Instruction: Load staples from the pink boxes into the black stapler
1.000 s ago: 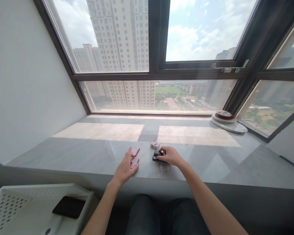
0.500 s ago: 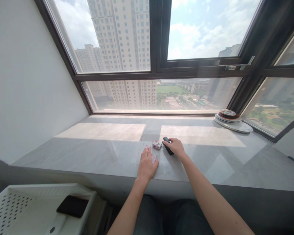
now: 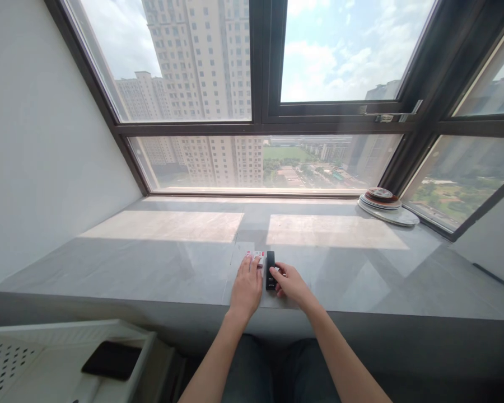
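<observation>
A black stapler [image 3: 270, 263] is gripped at its right side by my right hand [image 3: 293, 284], thumb on top and fingers curled beside it. It points away from me on the grey marble-look sill [image 3: 185, 274]. Just to its left, my left hand [image 3: 246, 288] lies palm down with its fingers stretched forward. Under and beyond those fingertips is a small white and red box [image 3: 259, 254], partly covered. Clear plastic packaging with red print [image 3: 248, 253] also shows at the fingertips; most of it is hidden.
A stack of plates [image 3: 382, 204] stands at the far right of the sill, by the window corner. Below the sill at left is a white plastic basket [image 3: 143, 341] with a black phone [image 3: 111, 360] on it. Dark window frames [image 3: 260, 129] border the back.
My right hand has brought the stapler left and nearer to me, turning it straighter. My left hand has shifted forward over the small box, which now sits by its fingertips.
</observation>
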`<state>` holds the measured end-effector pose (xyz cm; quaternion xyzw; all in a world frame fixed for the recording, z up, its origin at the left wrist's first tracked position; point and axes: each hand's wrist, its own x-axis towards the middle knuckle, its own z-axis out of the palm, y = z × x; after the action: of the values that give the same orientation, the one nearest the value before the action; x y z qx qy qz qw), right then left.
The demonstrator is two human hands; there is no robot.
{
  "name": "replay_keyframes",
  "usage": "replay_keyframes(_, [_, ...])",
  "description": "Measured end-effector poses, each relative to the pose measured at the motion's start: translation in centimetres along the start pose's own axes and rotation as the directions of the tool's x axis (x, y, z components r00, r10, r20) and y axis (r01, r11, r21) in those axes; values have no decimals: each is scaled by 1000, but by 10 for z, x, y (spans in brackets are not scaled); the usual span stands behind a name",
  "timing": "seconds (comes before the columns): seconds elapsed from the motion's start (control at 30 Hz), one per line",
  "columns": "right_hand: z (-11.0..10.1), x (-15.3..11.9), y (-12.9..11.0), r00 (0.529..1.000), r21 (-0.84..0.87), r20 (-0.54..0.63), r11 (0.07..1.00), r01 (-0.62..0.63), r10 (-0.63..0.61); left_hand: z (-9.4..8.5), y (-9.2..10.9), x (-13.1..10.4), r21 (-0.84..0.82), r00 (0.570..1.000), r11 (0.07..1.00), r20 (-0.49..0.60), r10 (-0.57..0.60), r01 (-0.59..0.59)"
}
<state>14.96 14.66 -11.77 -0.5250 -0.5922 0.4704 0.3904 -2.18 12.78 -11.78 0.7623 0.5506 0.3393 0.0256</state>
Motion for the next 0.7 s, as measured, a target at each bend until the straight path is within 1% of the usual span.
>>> replay_keyframes(0.1, [21, -8, 0, 1000, 83, 4, 997, 2, -2, -9, -4, -13, 28, 1000, 999, -7, 16, -16])
replay_keyframes(0.2, [50, -6, -8, 999, 127, 31, 991, 39, -43, -25, -22, -19, 56, 999, 998, 0, 35, -35])
replay_keyframes(0.3, [87, 3, -21, 994, 157, 69, 985, 71, -83, -45, -56, -20, 87, 998, 994, 4, 60, -60])
replay_keyframes(0.4, [126, 17, -34, 990, 135, 81, 986, 100, -111, -65, -93, -16, 125, 997, 989, -3, 82, -81])
replay_keyframes(0.47, [146, 24, -40, 989, 110, 77, 987, 114, -123, -74, -114, -13, 139, 997, 988, -17, 73, -70])
replay_keyframes(0.57, [163, 31, -44, 989, 93, 52, 986, 135, -140, -81, -132, -10, 139, 998, 989, -28, 55, -50])
replay_keyframes(0.63, [166, 33, -45, 988, 91, 47, 985, 145, -150, -80, -135, -11, 154, 999, 988, -31, 33, -28])
replay_keyframes(0.7, [167, 33, -46, 987, 86, 60, 986, 146, -151, -78, -133, -12, 191, 999, 981, -42, -20, 28])
